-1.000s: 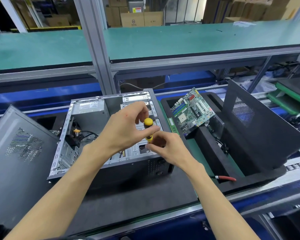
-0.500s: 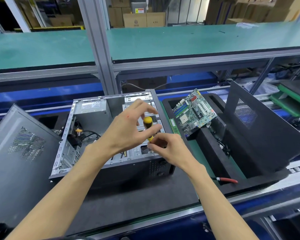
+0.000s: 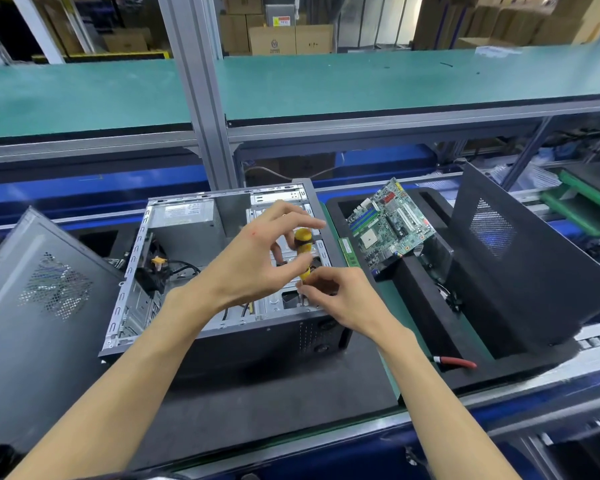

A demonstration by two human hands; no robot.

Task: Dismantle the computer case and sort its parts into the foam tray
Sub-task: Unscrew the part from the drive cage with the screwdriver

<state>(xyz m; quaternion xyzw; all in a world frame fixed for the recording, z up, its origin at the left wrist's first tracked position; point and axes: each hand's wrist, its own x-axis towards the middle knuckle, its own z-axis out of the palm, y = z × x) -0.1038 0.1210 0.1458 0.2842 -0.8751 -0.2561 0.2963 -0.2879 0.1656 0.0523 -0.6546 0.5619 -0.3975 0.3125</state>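
While the left hand (image 3: 253,268) twirls the yellow screwdriver (image 3: 303,249) between thumb and loosely spread fingertips, the right hand (image 3: 336,299) pinches its lower shaft, steadying the tip over the drive cage at the computer case's (image 3: 222,271) right end. Right of the case, the foam tray (image 3: 426,306) already holds the motherboard (image 3: 392,223). With so light a grip, the bit may well cam out, or a freed screw could drop inside the case.
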